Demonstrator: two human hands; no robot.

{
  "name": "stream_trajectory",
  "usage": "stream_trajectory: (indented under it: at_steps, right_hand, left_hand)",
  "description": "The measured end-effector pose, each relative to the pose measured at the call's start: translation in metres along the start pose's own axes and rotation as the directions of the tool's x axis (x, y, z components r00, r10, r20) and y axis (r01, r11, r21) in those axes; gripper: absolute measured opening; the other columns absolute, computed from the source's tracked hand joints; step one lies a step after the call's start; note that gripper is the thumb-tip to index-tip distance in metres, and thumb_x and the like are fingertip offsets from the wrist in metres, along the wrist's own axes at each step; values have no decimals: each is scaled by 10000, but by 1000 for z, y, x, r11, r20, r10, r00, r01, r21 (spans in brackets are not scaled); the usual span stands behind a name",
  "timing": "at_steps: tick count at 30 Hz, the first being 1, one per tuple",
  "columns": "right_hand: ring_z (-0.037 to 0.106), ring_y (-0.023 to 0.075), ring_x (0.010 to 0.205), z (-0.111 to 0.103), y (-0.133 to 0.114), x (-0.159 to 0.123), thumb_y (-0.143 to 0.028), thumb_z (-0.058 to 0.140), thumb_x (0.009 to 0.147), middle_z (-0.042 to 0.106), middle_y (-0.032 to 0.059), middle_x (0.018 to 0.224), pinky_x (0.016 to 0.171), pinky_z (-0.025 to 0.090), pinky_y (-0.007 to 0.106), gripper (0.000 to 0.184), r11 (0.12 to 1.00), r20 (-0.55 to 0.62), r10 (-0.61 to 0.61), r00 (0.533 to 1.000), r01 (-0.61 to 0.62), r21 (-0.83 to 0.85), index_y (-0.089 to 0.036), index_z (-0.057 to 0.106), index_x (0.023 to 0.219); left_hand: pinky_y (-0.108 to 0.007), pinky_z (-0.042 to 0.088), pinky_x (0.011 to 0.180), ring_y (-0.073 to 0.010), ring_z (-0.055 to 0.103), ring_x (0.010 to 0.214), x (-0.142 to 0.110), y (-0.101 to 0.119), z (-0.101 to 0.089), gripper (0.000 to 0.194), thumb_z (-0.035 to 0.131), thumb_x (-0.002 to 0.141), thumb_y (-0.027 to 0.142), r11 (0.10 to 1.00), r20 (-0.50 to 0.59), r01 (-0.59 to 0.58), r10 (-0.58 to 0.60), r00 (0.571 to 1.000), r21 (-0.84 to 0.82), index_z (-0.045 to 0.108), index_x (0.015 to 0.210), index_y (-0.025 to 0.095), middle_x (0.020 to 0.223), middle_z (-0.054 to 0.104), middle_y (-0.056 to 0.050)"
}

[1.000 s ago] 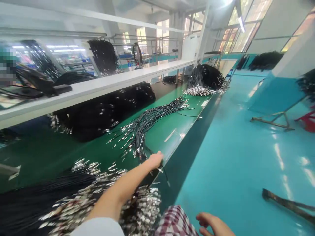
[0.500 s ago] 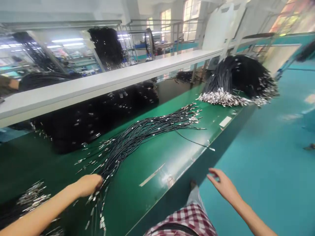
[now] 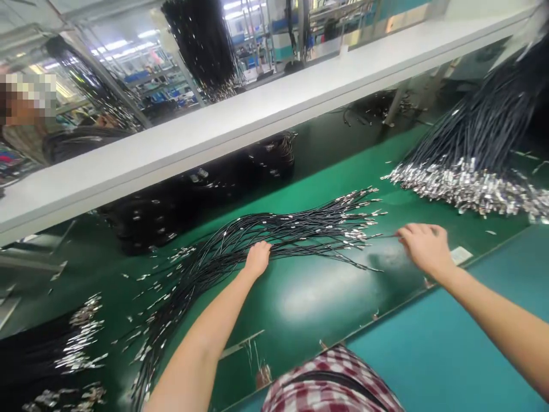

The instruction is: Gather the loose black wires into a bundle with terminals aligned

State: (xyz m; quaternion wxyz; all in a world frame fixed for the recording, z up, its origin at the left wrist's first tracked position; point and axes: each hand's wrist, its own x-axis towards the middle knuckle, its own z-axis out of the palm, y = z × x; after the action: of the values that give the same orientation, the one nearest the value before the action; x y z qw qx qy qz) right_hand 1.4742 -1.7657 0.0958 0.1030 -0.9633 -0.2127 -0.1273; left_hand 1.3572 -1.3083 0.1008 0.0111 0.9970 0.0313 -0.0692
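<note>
A loose bundle of thin black wires with silver metal terminals (image 3: 291,226) lies spread across the green work surface (image 3: 326,297). My left hand (image 3: 258,258) is closed on the middle of this bundle, fingers curled over the wires. My right hand (image 3: 424,246) reaches to the bundle's right end, fingers bent and touching the terminal tips near a stray wire. Whether it holds a wire is unclear.
A white shelf (image 3: 240,123) runs above the surface. A large wire heap with silver terminals (image 3: 467,183) lies at the right, dark wire piles (image 3: 180,200) sit under the shelf, and more terminals (image 3: 77,343) lie at the left. A person (image 3: 26,123) is behind the shelf. Teal floor (image 3: 450,355) lies below.
The view swung down and right along the bench. My left hand slid along the wire bundle to its middle. My right hand rose from beside my leg to the bundle's terminal end.
</note>
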Motion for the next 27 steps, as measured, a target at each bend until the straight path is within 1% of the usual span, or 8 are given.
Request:
stream_trajectory:
  at_steps: [3,7,11,14,17,22,24,27]
  right_hand:
    - [540,323,1029,12,-4,2,-274,485,913,640,208,1091,893,329,514,251,996,-82,85,993,-83,31,-154,644,1065]
    - [602,273,1004,29,-66,-52,-355,463,919,650,121,1101,883,444,437,237,928,127,6,992,-53,368,-213,609,1041]
    - [613,248,1011,32,-106,-95,-430,475,912,637,95,1113,915,482,413,240,751,284,90,955,-252,610,-250,609,997]
    - [625,249,938,34,-119,-92,-473,500,888,657,93,1037,899,483,431,271,627,404,116,908,-382,679,-242,630,946]
    - [628,230,821,43,-144,-62,-515,580,826,671,62,888,823,490,413,317,414,559,45,828,-525,744,-224,648,933]
    - [558,138,627,61,-220,-6,-547,765,643,616,-13,789,669,460,321,621,-178,679,-51,733,-675,715,-221,617,1151]
    - [520,111,585,65,-242,6,-593,751,644,600,-18,782,638,441,299,629,-316,708,-51,705,-683,658,-225,645,1143]
    - [502,109,574,70,-251,7,-653,701,674,584,-19,726,647,441,297,592,-399,705,-57,706,-664,633,-217,698,1075]
  left_hand:
    - [-398,439,923,-271,531,1108,33,6,10,237,432,953,175,1000,9,7,-7,1000,10,602,1117,149,1170,581,-146]
    - [-397,435,904,-274,528,1102,53,5,17,135,520,915,163,1000,1,-10,10,1000,-17,614,1012,161,1134,574,-137]
    - [-364,445,875,-233,578,988,57,-6,15,109,529,924,199,996,18,-54,55,998,-66,633,951,176,1013,624,-88]
    - [-360,445,910,-221,593,996,50,-12,13,166,499,946,220,986,-18,-88,87,996,-143,660,962,181,990,657,-77]
    - [-336,474,894,-197,621,947,30,-11,11,176,520,940,233,927,-123,-120,81,989,-356,690,935,187,968,683,-66]
    - [-329,502,863,-189,643,899,-19,13,6,174,562,924,264,827,-199,-152,49,979,-541,719,911,188,924,706,-56]
    - [-328,513,847,-188,650,880,-35,24,6,194,563,927,285,816,-183,-143,47,982,-560,730,919,188,913,715,-58]
    - [-322,527,847,-187,671,886,-49,35,7,234,546,939,317,814,-140,-120,48,989,-568,747,969,201,942,734,-61]
